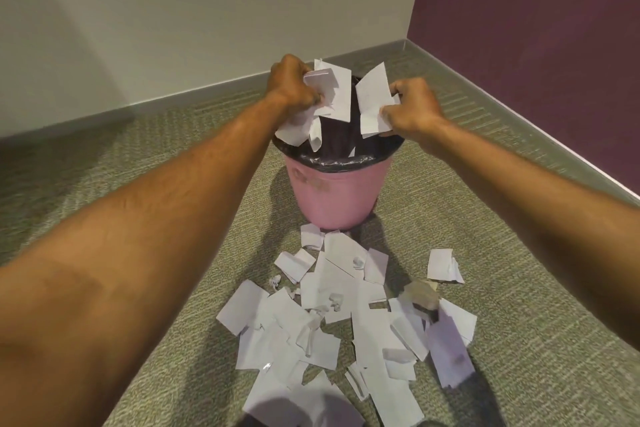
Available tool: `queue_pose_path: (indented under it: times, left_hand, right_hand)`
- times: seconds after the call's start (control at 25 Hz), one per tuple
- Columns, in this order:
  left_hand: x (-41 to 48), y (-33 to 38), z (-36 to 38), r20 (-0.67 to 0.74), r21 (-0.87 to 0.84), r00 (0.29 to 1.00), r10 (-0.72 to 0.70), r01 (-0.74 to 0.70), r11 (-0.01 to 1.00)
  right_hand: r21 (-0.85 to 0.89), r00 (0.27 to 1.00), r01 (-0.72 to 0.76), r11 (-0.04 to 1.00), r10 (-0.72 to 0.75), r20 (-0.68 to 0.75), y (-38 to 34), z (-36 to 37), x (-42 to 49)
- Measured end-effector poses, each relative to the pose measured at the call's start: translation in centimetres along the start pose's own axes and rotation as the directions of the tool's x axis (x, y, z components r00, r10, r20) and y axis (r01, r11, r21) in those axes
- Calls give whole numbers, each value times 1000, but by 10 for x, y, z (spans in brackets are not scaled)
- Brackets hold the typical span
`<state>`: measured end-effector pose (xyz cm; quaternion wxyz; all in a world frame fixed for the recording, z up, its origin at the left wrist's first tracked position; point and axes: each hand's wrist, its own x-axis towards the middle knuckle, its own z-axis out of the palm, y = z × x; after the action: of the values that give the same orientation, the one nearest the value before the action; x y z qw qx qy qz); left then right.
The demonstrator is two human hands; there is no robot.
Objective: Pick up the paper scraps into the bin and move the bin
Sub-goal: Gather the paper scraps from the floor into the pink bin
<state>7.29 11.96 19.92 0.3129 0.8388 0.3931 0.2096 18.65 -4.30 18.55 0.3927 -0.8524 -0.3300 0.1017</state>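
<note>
**Two fistfuls of paper over the pink bin**

Both bare arms reach straight out and slightly down, meeting above the mouth of the bin (pixel 334 191). The left hand (pixel 291 85) is curled into a tight fist, knuckles up, clutching a crumpled bunch of scraps (pixel 320 104) that stick out above and hang below it. The right hand (pixel 407 107) is also closed, thumb and fingers pinching a creased white sheet (pixel 372 100) at its right edge. Both handfuls hang over the bin's opening, the lowest corners dipping just inside the rim.

The bin is a round, tapered pink plastic bucket with scuffed marks on its side, lined with a glossy black bag (pixel 337 159) folded over the rim. It stands on grey-green woven carpet (pixel 156 156) near the far corner, where a pale wall (pixel 190 10) meets a dark purple one (pixel 536 28).

On the near side, starting right at the bin's base, lies a loose heap of torn paper (pixel 346 315): flat white rectangles, a few small crumpled wads, overlapping each other.
</note>
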Motion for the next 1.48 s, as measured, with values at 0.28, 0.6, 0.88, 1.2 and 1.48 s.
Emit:
queue_pose_path:
  times: [0.28, 0.6, 0.88, 1.2, 1.48]
  left_hand:
    - [3, 7, 16, 92, -13, 995, 44, -43, 999]
    - [-12, -13, 19, 151, -74, 986, 72, -62, 995]
    - [-100, -32, 27, -253, -291, 952, 173, -246, 925]
    - [-249, -135, 154, 608, 302, 754, -248, 70, 951]
    - [-313, -105, 201, 728, 385, 675, -124, -253, 888]
  right_hand:
    - [-16, 999, 0, 1000, 0, 35, 3, 6, 2]
    - [128, 999, 51, 990, -51, -5, 5, 6, -8]
    - [289, 989, 90, 953, -119, 83, 24, -21, -64]
    - [-488, 721, 59, 871, 301, 624, 163, 21, -122]
    - [-688, 547, 293, 664, 473, 690, 232, 33, -173]
